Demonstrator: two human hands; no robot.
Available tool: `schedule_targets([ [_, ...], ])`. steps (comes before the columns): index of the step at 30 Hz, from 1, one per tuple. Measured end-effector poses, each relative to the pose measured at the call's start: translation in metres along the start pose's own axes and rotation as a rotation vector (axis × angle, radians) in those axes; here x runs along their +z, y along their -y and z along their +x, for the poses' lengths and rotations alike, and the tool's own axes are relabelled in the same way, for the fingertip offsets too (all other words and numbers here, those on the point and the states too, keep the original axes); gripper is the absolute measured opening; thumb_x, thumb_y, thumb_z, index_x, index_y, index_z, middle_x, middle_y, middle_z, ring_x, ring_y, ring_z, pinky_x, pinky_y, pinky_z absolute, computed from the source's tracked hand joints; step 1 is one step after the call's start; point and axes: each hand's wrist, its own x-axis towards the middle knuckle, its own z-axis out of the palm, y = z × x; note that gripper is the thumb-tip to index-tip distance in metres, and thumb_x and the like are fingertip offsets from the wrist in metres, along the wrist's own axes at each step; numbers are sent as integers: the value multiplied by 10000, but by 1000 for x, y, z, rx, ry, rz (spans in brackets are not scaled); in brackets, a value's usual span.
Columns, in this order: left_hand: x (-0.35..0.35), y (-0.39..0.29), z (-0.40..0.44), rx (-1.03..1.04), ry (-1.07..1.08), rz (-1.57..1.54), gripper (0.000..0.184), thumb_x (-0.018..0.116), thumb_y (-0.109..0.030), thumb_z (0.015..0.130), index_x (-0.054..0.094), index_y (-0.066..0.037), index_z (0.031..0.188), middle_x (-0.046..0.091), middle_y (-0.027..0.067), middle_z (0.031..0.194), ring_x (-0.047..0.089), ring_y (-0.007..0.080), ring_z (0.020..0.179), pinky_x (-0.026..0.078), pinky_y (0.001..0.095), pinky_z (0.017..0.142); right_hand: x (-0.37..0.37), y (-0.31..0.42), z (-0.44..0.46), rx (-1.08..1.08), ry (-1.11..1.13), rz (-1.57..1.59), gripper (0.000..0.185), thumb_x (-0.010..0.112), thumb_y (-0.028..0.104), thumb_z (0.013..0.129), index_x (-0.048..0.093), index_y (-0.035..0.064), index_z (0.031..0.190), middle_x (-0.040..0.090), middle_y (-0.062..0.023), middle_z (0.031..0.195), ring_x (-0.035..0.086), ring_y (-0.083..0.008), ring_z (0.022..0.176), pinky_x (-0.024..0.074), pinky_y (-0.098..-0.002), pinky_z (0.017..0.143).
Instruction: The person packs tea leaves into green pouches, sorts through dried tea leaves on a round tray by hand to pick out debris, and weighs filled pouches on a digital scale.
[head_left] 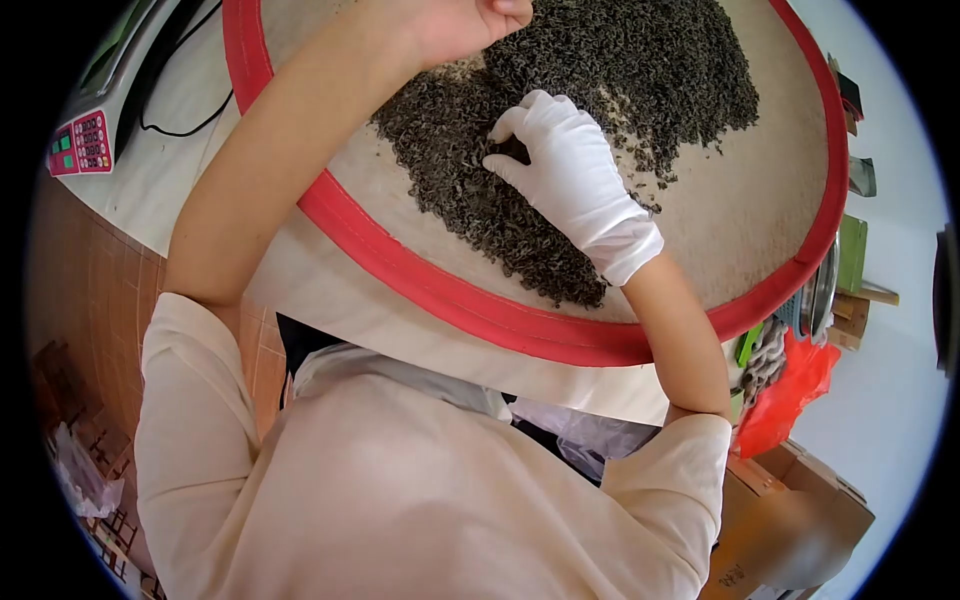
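Note:
Dark, curled dried leaves (480,200) lie in heaps on a large round tray with a red rim (400,270). My right hand (570,165), in a white glove, rests over the nearer heap with thumb and forefinger curved and a gap between their tips; nothing shows between them. Bare and ungloved, my left hand (465,25) is at the top edge of the view, above the far left part of the heap. Its fingers are curled and partly cut off by the frame, so whatever they may hold cannot be made out.
A scale with a pink keypad (85,145) stands at the upper left, beside a black cable (185,130). Along the right are a red plastic bag (790,390), a green box (852,250) and cardboard boxes (790,500). The pale table (330,290) extends under the tray.

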Motion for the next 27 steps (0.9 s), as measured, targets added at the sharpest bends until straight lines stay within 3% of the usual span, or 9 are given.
schedule_targets([
  [4, 0, 4, -1, -7, -63, 29, 196, 375, -161, 988, 539, -93, 906, 472, -36, 704, 387, 80, 536, 332, 224, 489, 1, -5, -1, 2, -11, 99, 156, 742, 167, 761, 653, 66, 840, 583, -95, 833, 574, -284, 810, 473, -386, 732],
  [7, -3, 7, 0, -12, -86, 60, 198, 372, -165, 990, 538, -93, 908, 469, -35, 703, 381, 82, 537, 329, 229, 486, -6, -13, -6, 158, 1, 309, 133, 722, 147, 811, 655, 48, 870, 581, -54, 782, 549, -178, 724, 460, -312, 670],
  [10, -3, 11, 2, -7, -111, 82, 205, 363, -173, 992, 537, -93, 917, 467, -37, 708, 374, 79, 542, 314, 228, 485, -19, -22, -11, 340, 105, 585, 149, 711, 171, 834, 660, 34, 866, 574, -60, 734, 552, -175, 668, 479, -306, 633],
  [11, -5, 11, 3, -11, -106, 85, 205, 363, -173, 992, 537, -93, 917, 467, -37, 708, 374, 79, 542, 314, 228, 485, -21, -25, -13, 343, 143, 672, 180, 688, 194, 875, 655, 20, 906, 572, -19, 751, 518, -105, 701, 467, -261, 656],
  [18, -21, 19, 3, -108, 83, 129, 162, 429, -166, 1011, 505, -27, 1045, 451, -13, 823, 390, 62, 638, 381, 194, 557, -37, -26, -17, 373, 87, 1042, 200, 607, 198, 940, 635, 3, 979, 662, -13, 883, 550, -80, 764, 467, -224, 737],
  [20, -2, 28, -10, -193, -72, 236, 164, 423, -173, 1010, 511, -37, 1033, 452, -17, 830, 398, 67, 654, 398, 190, 572, -45, -25, -17, 383, 60, 1146, 192, 592, 186, 949, 630, 3, 993, 671, -16, 900, 554, -66, 779, 467, -217, 747],
  [21, -4, 28, -10, -254, 62, 262, 188, 423, -192, 1010, 522, -36, 1047, 485, -15, 857, 462, 72, 716, 443, 190, 627, -48, -25, -17, 383, 50, 1143, 192, 592, 186, 949, 630, 3, 993, 671, -16, 900, 554, -66, 779, 467, -217, 747],
  [24, -2, 41, -12, -355, -27, 354, 224, 423, -208, 1009, 527, -25, 1087, 519, 4, 916, 525, 90, 802, 485, 212, 722, -50, -26, -17, 408, 8, 1146, 164, 605, 174, 939, 637, 16, 971, 653, -6, 847, 526, -55, 732, 459, -222, 689],
  [27, -1, 45, -14, -424, 18, 347, 295, 407, -234, 1018, 519, -1, 1159, 533, 42, 1045, 548, 123, 913, 502, 259, 842, -40, -23, -19, 418, -209, 846, 128, 649, 146, 905, 641, 19, 910, 590, 1, 731, 462, -68, 639, 430, -245, 592],
])
